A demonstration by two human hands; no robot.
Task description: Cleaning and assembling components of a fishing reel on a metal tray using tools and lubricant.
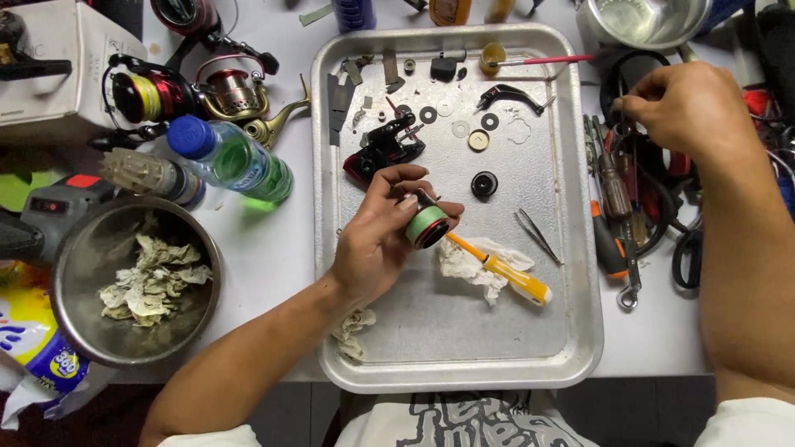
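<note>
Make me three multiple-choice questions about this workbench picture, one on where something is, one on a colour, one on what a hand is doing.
1. Where does the yellow-handled screwdriver lie?
A. in the metal tray
B. in the round bowl
C. on the floor

2. What colour is the line on the spool in the left hand?
A. red
B. green
C. white

3. What is the right hand doing?
A. gripping the spool
B. resting flat in the tray
C. reaching among the tools right of the tray

Answers: A, it rests on a crumpled tissue inside the tray; B, a green band shows; C, its fingers are at the tool pile.

metal bowl (66, 273) | green bottle (236, 161) | tweezers (537, 234) | yellow screwdriver (507, 271)
</note>
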